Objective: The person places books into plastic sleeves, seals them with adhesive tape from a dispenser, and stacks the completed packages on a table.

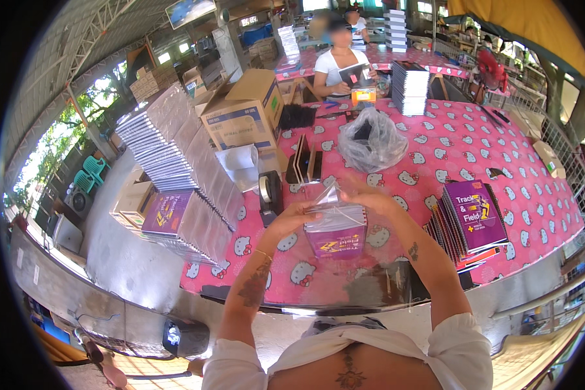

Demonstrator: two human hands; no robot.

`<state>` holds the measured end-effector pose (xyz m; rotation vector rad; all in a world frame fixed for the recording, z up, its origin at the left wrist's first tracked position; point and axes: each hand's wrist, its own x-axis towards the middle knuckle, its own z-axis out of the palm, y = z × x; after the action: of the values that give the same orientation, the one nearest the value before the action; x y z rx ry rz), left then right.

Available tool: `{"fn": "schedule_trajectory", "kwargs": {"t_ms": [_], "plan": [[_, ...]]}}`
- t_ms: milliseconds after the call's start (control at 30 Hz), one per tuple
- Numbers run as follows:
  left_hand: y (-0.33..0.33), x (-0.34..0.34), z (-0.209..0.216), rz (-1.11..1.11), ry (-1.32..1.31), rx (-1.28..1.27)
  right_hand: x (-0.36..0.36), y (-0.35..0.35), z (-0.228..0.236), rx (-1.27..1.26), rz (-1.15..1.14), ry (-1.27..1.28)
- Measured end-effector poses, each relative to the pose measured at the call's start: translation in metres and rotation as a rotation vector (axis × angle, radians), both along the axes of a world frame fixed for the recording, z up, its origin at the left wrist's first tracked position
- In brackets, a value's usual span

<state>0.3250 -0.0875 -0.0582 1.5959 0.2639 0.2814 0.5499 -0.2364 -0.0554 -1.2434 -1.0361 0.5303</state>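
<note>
Above the pink table (435, 156), both hands' fingers (303, 209) pinch the upright purple notebook's (337, 235) clear sleeve (329, 198).

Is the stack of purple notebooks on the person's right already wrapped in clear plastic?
No, the stack of purple notebooks lies bare on the pink tablecloth, unwrapped.

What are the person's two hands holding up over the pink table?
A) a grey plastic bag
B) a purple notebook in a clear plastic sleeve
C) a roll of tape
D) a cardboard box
B: the left hand and right hand grip the top of a purple notebook half inside a clear plastic sleeve, above the pink table; the tape dispenser, cardboard box and grey plastic bag lie untouched farther back.
</note>
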Motion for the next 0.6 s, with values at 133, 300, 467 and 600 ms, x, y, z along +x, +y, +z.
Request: {"fn": "schedule_trajectory", "kwargs": {"t_ms": [133,300,467,600], "plan": [[0.005,-0.01,0.001,-0.066,0.065,0.044,-0.01,-0.017,0.018,-0.3,0.623,0.044],[-0.028,-0.036,0.022,-0.021,-0.167,0.749,-0.059,-0.07,0.036,-0.285,0.196,-0.753],[-0.056,-0.039,0.011,0.135,-0.265,1.232,-0.077,-0.067,0.008,-0.132,-0.022,-0.696],[-0.051,-0.039,0.042,0.066,0.0,0.978,-0.077,-0.056,0.031,-0.254,0.081,-0.468]]}}
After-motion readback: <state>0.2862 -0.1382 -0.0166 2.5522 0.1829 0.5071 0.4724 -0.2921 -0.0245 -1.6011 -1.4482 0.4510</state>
